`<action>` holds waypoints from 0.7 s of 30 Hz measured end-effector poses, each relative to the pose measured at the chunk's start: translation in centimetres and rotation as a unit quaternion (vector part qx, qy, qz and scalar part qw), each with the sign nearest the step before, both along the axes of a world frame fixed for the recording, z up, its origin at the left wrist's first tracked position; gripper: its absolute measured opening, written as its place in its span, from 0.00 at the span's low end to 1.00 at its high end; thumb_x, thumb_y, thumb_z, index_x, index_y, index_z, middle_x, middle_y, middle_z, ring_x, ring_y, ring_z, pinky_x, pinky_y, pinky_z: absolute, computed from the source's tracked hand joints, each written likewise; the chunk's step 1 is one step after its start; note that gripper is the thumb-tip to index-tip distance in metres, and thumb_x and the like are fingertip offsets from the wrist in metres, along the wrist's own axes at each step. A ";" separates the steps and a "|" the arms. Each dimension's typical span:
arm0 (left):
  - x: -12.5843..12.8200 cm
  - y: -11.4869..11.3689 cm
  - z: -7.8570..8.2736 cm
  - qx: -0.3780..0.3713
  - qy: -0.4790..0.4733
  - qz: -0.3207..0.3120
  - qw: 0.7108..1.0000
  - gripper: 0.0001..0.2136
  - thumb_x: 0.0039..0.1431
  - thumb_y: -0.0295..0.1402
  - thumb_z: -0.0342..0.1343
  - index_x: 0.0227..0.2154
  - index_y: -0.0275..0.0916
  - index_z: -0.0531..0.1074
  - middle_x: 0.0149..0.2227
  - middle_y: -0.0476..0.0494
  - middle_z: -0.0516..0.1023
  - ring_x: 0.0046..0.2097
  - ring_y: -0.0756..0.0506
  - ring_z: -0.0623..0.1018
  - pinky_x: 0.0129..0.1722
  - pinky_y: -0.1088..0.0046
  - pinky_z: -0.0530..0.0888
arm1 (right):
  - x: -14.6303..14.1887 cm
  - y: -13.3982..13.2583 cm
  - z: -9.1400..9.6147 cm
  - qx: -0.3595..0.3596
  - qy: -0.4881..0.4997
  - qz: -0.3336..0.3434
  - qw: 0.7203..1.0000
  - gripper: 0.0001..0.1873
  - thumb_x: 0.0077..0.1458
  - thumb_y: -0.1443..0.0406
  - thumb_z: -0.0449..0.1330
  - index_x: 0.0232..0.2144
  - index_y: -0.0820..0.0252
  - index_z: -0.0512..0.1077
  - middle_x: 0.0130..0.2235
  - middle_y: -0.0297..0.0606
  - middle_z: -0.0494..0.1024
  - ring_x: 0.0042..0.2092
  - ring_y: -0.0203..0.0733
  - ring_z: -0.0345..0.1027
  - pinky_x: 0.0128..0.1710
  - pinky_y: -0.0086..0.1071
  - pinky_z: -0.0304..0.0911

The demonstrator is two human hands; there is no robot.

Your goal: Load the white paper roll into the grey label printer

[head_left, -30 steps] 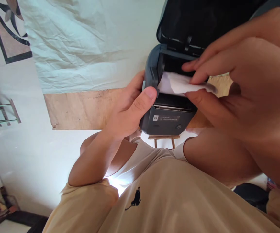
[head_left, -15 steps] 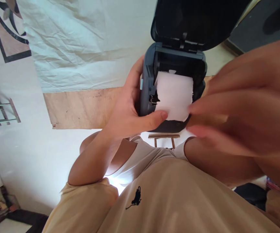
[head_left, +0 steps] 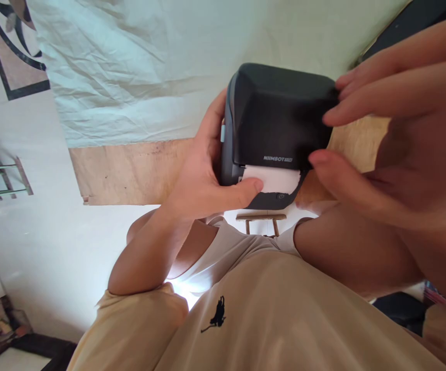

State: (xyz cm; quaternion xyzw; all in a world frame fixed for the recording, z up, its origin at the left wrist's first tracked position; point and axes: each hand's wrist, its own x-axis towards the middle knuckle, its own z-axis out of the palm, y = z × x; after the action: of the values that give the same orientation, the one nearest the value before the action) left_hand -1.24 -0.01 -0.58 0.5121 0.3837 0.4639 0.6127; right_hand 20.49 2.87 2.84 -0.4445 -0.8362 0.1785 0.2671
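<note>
A dark grey label printer [head_left: 275, 121] is held up in front of me, its lid down. A white strip of label paper [head_left: 275, 179] sticks out of the slot under the lid. My left hand [head_left: 207, 175] wraps the printer's left side, thumb pressed on the left end of the paper. My right hand [head_left: 396, 139] is at the printer's right side, fingers on the lid's right edge and thumb under its lower right corner.
A wrinkled pale sheet [head_left: 137, 67] covers a plywood board [head_left: 130, 172] behind the printer. My beige shirt [head_left: 269, 314] fills the lower part of the view. A small wooden stool [head_left: 261, 220] shows below the printer. A dark object [head_left: 400, 23] lies at the top right.
The printer's lid, open before, is now down over the paper roll. My right hand let go of the paper end and moved onto the lid. My left thumb slid onto the paper.
</note>
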 end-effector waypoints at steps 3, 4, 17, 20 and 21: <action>0.1 -0.1 0.7 -0.066 0.024 0.000 0.998 0.25 0.44 0.30 0.63 0.49 0.43 0.67 0.52 0.44 0.69 0.49 0.44 0.75 0.44 0.68 0.77 | 0.0 0.1 0.1 -0.019 -0.023 0.022 0.999 0.21 0.52 0.52 0.53 0.40 0.61 0.69 0.47 0.40 0.65 0.50 0.30 0.61 0.52 0.30 0.60; 0.1 -0.2 1.0 -0.072 0.012 0.011 0.997 0.25 0.44 0.31 0.65 0.48 0.43 0.67 0.52 0.45 0.69 0.51 0.43 0.74 0.47 0.68 0.76 | 0.0 0.0 0.1 -0.016 -0.010 0.026 0.999 0.23 0.52 0.51 0.53 0.42 0.61 0.68 0.48 0.41 0.64 0.52 0.32 0.60 0.54 0.31 0.60; 1.5 -0.3 2.1 -0.141 -0.029 0.067 0.987 0.14 0.49 0.29 0.55 0.41 0.39 0.66 0.31 0.48 0.71 0.27 0.51 0.74 0.23 0.75 0.71 | -0.2 -0.3 -1.3 -0.073 0.065 0.103 0.990 0.29 0.56 0.58 0.54 0.57 0.61 0.53 0.60 0.40 0.52 0.64 0.31 0.51 0.60 0.24 0.61; 1.3 -0.3 2.0 -0.145 -0.019 0.043 0.988 0.14 0.53 0.33 0.54 0.43 0.41 0.65 0.32 0.49 0.71 0.27 0.51 0.74 0.24 0.75 0.70 | -0.2 -0.2 -1.6 -0.057 0.059 0.107 0.991 0.29 0.57 0.57 0.53 0.57 0.61 0.53 0.60 0.40 0.53 0.65 0.31 0.51 0.64 0.25 0.59; 1.2 -0.3 2.0 -0.147 -0.019 0.036 0.988 0.15 0.54 0.36 0.55 0.44 0.41 0.64 0.33 0.48 0.71 0.29 0.51 0.75 0.26 0.75 0.71 | -0.2 -0.2 -1.7 -0.057 0.059 0.107 0.991 0.28 0.57 0.57 0.53 0.57 0.62 0.53 0.60 0.40 0.53 0.65 0.31 0.50 0.64 0.25 0.59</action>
State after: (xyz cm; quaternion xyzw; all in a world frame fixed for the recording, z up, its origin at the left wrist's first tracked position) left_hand 0.00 -0.32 1.42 0.3931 0.4543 0.4335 0.6717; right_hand 20.24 2.66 1.17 -0.3553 -0.8502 0.2792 0.2700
